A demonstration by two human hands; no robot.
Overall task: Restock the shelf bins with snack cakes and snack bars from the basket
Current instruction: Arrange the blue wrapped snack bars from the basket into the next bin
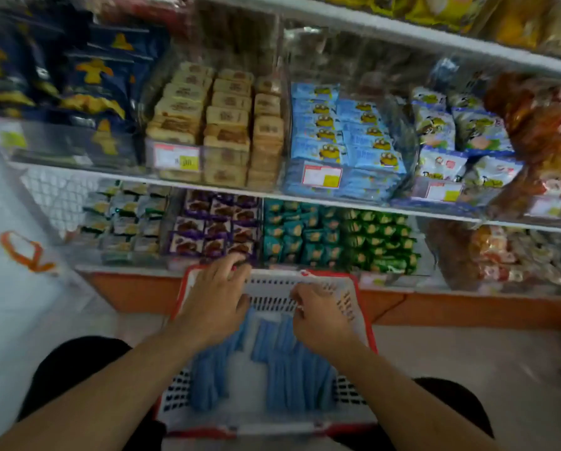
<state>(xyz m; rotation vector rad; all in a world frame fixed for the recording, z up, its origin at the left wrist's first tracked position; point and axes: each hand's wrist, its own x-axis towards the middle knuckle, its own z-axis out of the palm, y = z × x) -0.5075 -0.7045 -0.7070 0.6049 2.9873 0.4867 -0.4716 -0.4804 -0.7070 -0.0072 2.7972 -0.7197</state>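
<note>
Both hands — left hand (215, 296), right hand (318, 315) — blur over the basket (363, 307); finger grip unreadable.

Whole frame is motion-blurred, so print on every wrapper is unreadable. Your left hand (217, 289) covers the basket (367, 327) far-left corner and its fingertips hide part of the purple packs (214, 227); can't tell if they touch. Your right hand (318, 315) has curled fingers, whatever they pinch is too smeared to tell. Blue packets (292, 382) in the basket are streaks, count unclear, some under your forearms. Price tags (176, 156) illegible. Top shelf (435, 30) goods cut off by the upper edge. Reddish bags (539, 125) run off the right edge.
</note>
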